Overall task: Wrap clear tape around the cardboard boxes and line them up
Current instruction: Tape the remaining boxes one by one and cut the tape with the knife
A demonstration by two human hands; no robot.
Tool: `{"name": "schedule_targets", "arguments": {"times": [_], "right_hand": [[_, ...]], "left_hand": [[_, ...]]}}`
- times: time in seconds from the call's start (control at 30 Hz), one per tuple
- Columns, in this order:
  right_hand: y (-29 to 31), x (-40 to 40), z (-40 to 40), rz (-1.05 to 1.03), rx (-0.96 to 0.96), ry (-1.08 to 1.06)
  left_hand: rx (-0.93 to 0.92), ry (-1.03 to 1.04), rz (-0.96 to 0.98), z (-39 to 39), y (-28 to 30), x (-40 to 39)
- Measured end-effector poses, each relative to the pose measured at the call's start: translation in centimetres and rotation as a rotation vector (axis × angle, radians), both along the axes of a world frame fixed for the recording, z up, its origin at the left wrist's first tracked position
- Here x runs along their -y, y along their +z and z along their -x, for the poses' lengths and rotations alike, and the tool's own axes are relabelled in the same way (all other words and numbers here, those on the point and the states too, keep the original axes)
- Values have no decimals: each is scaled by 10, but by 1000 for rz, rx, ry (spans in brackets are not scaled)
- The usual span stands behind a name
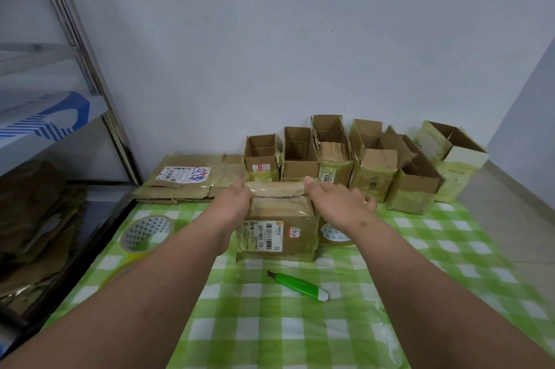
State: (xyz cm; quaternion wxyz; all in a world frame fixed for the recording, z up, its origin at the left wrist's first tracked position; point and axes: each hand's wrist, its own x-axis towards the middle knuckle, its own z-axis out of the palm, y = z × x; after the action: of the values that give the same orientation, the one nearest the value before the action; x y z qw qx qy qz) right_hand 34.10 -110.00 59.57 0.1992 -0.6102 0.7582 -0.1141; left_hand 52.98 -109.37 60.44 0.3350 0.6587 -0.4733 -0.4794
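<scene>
The cardboard box [277, 229] I'm working on sits on the green checked cloth [270, 332], shipping label facing me, just in front of the row of open boxes [354, 164] lined up against the wall. My left hand [232, 203] is pressed against its left top edge and my right hand [339, 199] against the right, both laid on with fingers fairly straight; neither is curled round anything that I can see, so I read them as pressing, not grasping. The far top flap looks glossy with clear tape already.

I judge the step to be smoothing tape down over the top seam. To do it well I'd press outward from the middle toward the corners so the film lies flat without bubbles, and keep the box square on the cloth while I rub. The worn flaps look soft, so firm but even pressure should do.

One tape roll [147, 233] lies to the left; a second roll [335, 233] peeks out behind the box on the right. The green utility knife [297, 285] lies nearer me. Flattened cartons [186, 179] lie left of the row.
</scene>
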Motion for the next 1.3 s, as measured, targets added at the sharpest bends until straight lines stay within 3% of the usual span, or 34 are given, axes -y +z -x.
{"name": "schedule_targets", "arguments": {"times": [0.23,0.47,0.8,1.03,1.3], "right_hand": [[7,5,-14,-46,-69,-22],[8,-1,-13,-93,-42,-20],[13,2,-17,-118,-94,8],[15,1,-24,-150,-94,-27],[11,-1,-10,-81,-28,61]], "left_hand": [[73,-11,53,6,-2,0],[339,-109,14,7,17,4],[83,2,-24,5,7,0],[80,20,40,13,1,-1],[-167,108,-89,5,-2,3]]}}
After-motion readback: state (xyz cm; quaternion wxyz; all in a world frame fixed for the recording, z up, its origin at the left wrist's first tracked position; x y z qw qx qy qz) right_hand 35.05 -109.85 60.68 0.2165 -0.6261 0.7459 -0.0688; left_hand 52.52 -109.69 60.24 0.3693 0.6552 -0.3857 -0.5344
